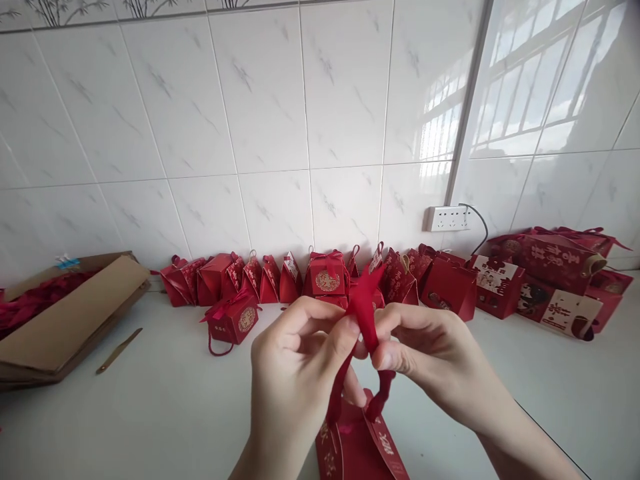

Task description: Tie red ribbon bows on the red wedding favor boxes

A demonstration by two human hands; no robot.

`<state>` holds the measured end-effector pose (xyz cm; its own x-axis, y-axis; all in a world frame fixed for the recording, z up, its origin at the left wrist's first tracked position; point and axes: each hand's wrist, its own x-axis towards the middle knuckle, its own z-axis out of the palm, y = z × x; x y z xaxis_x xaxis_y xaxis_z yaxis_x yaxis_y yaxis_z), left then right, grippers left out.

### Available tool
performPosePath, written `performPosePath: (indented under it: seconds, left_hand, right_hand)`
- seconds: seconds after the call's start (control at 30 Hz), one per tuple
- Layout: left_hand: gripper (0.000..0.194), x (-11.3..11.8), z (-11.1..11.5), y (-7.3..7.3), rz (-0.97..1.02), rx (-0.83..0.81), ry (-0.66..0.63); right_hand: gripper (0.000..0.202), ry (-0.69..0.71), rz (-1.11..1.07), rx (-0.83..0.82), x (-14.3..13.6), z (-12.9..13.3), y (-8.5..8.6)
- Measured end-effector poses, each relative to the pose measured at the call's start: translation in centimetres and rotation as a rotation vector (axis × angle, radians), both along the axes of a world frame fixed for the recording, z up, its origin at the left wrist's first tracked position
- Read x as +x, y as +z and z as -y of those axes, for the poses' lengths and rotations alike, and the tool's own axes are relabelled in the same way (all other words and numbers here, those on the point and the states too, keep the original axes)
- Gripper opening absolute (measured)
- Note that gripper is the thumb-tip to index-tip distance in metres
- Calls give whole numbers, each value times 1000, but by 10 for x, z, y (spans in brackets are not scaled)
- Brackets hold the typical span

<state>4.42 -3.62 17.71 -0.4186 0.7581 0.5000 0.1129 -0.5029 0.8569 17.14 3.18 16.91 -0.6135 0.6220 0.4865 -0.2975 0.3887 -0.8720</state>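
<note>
Both hands meet at the front centre around a dark red ribbon [367, 313]. My left hand [300, 367] pinches it between thumb and fingers. From the other side, my right hand [430, 353] grips it with thumb and forefinger, close to the left fingertips. Two lengths of the ribbon hang down to a red gift box [357, 443] with pale printed lettering, which lies below the hands. Its lower part runs out of the frame. Whether the ribbon is knotted between my fingers is hidden.
Along the tiled wall stands a row of red gift boxes [270, 280]; one small box [233, 320] sits forward of it. More boxes [560, 287] are piled at right. A cardboard box [75, 327] with red ribbons stands left, beside a thin brownish strip [119, 350]. A power strip [449, 218] is on the wall.
</note>
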Motion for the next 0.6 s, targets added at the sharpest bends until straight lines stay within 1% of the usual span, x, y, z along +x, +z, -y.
performPosePath:
  seconds: [0.1, 0.2, 0.33, 0.4, 0.53, 0.6]
  left_hand:
    - [15, 3, 5, 0, -47, -45, -1]
    - [13, 3, 7, 0, -70, -62, -19]
    - [10, 4, 6, 0, -45, -50, -47]
    - [11, 3, 7, 0, -24, -56, -89]
    - [25, 0, 9, 0, 43, -66, -252]
    - [25, -1, 10, 2, 76, -92, -290]
  right_hand:
    - [23, 3, -23, -67, 0, 3, -1]
    - [23, -8, -58, -74, 0, 5, -2]
    - [22, 25, -47, -76, 1, 7, 1]
    - [24, 12, -37, -65, 1, 8, 3]
    - [27, -70, -17, -48, 3, 7, 4]
    - [27, -102, 1, -30, 3, 7, 4]
